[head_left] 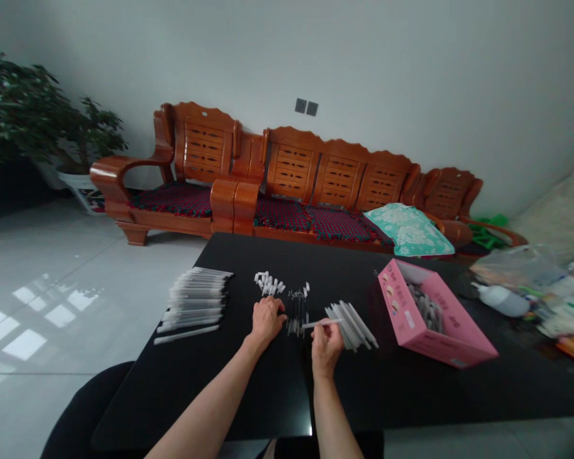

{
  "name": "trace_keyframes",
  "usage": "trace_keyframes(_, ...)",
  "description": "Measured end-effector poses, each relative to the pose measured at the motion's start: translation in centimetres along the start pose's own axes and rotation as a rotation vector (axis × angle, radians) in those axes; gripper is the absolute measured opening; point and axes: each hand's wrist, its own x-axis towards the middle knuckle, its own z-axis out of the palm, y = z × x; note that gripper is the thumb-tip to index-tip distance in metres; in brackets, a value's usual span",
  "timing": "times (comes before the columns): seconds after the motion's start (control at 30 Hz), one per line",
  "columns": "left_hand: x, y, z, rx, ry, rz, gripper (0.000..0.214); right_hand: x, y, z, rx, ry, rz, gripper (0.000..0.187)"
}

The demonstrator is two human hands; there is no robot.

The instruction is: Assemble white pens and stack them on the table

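Note:
My right hand (327,347) pinches a slim white pen barrel (333,321), which lies nearly level and points left. Just left of its tip is a row of thin dark pen refills (297,305). Beside those refills my left hand (266,320) rests low over the table with its fingers bent together; whatever is in its fingertips is too small to make out. A cluster of small white pen caps (268,282) lies beyond the left hand. More white barrels (356,326) are heaped to the right of my right hand. Several white pens with dark ends (196,296) form a long row at the left.
An open pink box (406,319) holding grey items stands on the black table (249,389) at the right. Farther right are a white bottle (502,299) and plastic bags. A wooden sofa (291,169) with a teal cushion (409,228) runs behind the table.

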Motion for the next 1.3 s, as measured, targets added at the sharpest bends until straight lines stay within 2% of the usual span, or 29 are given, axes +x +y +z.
trace_keyframes(0.2,0.5,1.0,0.1,0.162,-0.028,-0.046,0.015,0.2,1.0,0.3,0.013,0.011,-0.001,0.014)
trace_keyframes(0.3,1.1,1.4,0.5,0.170,-0.067,-0.118,0.019,0.1,1.3,0.3,0.025,0.000,0.007,0.016)
trace_keyframes(0.43,1.6,1.6,0.8,0.163,-0.059,-0.161,0.021,0.0,1.2,0.3,0.041,-0.009,0.010,0.016)
trace_keyframes(0.6,1.6,1.1,-0.4,0.122,-0.019,-0.171,0.022,-0.3,0.8,0.0,0.100,-0.006,0.041,0.014)
trace_keyframes(0.7,1.2,-0.1,-2.0,-0.035,0.048,-0.180,0.018,-0.2,0.5,-0.1,0.154,-0.018,0.090,0.012)
trace_keyframes(0.8,0.1,-1.9,-3.5,-0.331,0.090,-0.113,0.015,0.3,-0.1,0.2,0.320,-0.039,0.200,0.014)
trace_keyframes(0.97,-2.6,-4.1,-4.7,-0.793,0.002,-0.036,0.022,2.4,-2.7,1.3,0.632,-0.100,0.311,0.020)
trace_keyframes(1.13,-4.4,-4.4,-5.2,-1.010,0.013,-0.078,0.022,3.5,-5.2,2.1,0.713,-0.138,0.314,0.022)
trace_keyframes(1.3,-5.0,-4.3,-5.5,-1.064,0.003,-0.096,0.022,2.6,-5.8,2.6,0.709,-0.176,0.326,0.021)
